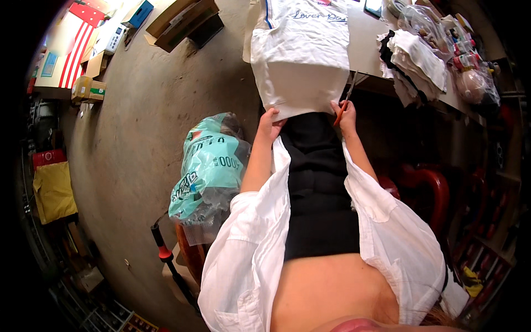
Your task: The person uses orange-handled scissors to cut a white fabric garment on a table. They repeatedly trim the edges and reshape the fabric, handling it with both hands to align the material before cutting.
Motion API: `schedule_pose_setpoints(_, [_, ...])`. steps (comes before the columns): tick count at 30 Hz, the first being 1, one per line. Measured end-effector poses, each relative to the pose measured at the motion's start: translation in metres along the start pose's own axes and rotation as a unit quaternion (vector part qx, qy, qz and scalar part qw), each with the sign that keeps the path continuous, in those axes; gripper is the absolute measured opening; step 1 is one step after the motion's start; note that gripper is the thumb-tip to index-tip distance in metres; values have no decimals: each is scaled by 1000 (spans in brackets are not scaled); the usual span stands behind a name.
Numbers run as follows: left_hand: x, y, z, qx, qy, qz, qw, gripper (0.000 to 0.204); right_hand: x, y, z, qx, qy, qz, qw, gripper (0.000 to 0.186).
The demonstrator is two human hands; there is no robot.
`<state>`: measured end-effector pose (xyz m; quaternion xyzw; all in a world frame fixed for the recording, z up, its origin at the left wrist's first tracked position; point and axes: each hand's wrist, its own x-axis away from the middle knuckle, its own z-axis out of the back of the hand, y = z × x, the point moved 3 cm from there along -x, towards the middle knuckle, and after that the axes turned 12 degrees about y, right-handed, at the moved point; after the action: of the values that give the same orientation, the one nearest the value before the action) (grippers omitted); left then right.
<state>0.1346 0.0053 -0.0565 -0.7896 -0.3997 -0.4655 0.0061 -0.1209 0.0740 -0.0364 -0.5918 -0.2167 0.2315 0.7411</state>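
Observation:
A white printed shirt (301,61) lies over the table edge toward me, with blue script lettering on its far part and a blue stripe at its upper left. My left hand (271,123) is closed on the left corner of its near hem. At the right corner, my right hand (347,117) grips the hem. That same hand also holds a pair of scissors (342,109) with orange handles, its blades pointing up and away from me past the shirt's right side. Between my hands the hem is stretched nearly straight above my black-clothed lap.
On the table at right are a stack of cut white cloth (417,58) and clear bags (470,72) of small items. A teal plastic bag (207,160) sits to my left, near a black-and-red handled tool (164,252). Cardboard boxes (185,22) stand beyond on the floor.

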Motion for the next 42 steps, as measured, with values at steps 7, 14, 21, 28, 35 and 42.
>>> schedule_pose_setpoints(7, [4,-47,-8,174,20,-58,983,27,16,-11,-2,-62,-36,-105,992,24])
schedule_pose_setpoints(14, [-21,-46,-23,-37,109,-97,989,15,39,-18,11,85,28,-55,995,36])
schedule_pose_setpoints(21, [20,-55,-39,97,-31,-65,993,21,130,-91,27,39,-200,-298,933,43])
schedule_pose_setpoints(28, [42,-50,-43,76,-49,-29,995,22,159,-109,54,-31,-298,-384,873,49])
schedule_pose_setpoints(35, [55,-46,-47,72,-58,-24,995,26,156,-123,74,-40,-377,-424,822,68])
schedule_pose_setpoints(42, [75,-45,-63,68,-57,10,996,27,154,-125,58,-97,-366,-386,841,61])
